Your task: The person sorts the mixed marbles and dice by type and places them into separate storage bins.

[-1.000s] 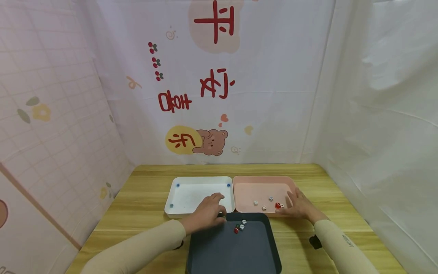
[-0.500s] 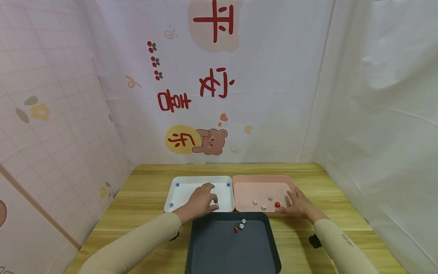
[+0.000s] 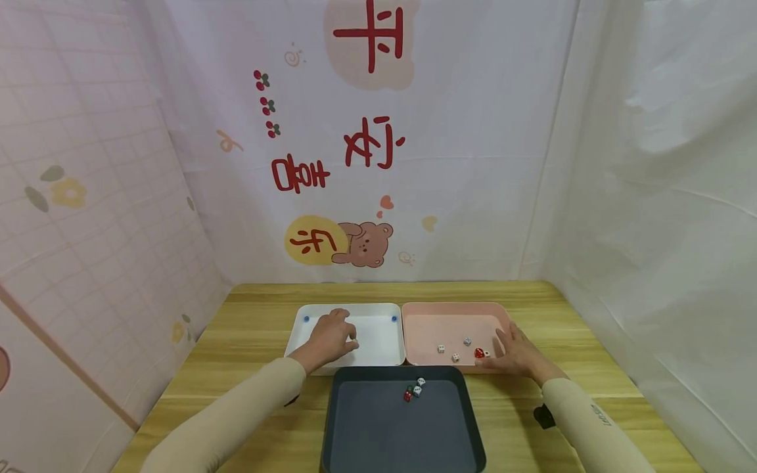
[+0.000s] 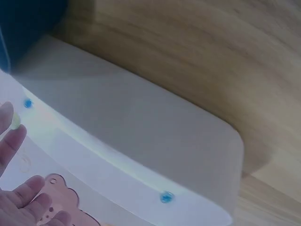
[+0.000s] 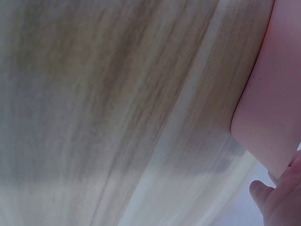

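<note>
In the head view my left hand [image 3: 328, 338] is over the white tray [image 3: 375, 358]. Its thumb and index finger pinch a small pale yellow-green piece [image 4: 16, 121], too blurred to tell its kind; the other fingers are spread. Small blue translucent pieces [image 3: 394, 318] lie in that tray, one of them [image 4: 167, 197] near its corner in the left wrist view. My right hand [image 3: 517, 353] rests at the right front corner of the pink tray [image 3: 449, 310], fingers spread over the rim. Beside its fingers lie white dice [image 3: 455, 357] and a larger red die [image 3: 479, 353].
A dark grey tray [image 3: 408, 437] stands in front of both light trays. Near its back edge are two white dice [image 3: 417, 391] and a red die [image 3: 408, 396], with a dark green piece against it. The wooden table [image 3: 248, 328] is bordered by hanging cloth [image 3: 473, 131].
My left hand has moved left, from the dark tray's back left corner to over the white tray, pinching the small pale piece. My right hand keeps its place.
</note>
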Motion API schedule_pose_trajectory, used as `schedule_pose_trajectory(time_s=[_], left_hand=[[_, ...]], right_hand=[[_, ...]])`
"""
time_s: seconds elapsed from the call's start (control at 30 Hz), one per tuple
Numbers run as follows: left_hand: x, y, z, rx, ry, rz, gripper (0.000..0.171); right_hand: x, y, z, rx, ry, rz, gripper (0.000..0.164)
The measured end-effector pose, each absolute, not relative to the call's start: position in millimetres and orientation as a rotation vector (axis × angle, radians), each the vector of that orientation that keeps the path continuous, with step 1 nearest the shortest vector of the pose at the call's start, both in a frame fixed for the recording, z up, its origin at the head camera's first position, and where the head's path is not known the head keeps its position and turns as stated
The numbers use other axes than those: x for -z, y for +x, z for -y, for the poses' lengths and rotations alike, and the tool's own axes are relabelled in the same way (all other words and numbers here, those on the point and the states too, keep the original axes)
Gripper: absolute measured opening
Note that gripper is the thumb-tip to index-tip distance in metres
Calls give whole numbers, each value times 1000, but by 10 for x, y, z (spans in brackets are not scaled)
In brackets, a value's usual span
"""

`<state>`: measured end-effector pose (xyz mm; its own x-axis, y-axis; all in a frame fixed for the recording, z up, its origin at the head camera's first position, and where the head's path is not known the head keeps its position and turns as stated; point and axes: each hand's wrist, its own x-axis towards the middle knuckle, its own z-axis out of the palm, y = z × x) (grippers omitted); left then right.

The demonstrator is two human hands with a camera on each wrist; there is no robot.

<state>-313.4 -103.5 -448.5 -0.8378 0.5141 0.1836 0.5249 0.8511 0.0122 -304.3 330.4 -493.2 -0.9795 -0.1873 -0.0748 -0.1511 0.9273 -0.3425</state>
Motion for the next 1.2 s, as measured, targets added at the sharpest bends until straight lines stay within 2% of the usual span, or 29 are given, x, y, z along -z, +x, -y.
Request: schedule_pose_trajectory(time_s=[0.53, 1.2], left_hand=[[4499, -3216, 1227, 57, -643, 2952, 18], [4605, -3156, 1074, 61, -751, 2897, 22]], right_hand=[[4934, -3051, -3299, 527, -273, -2996, 113], [4902, -3016, -3282, 573, -259, -2978, 113]])
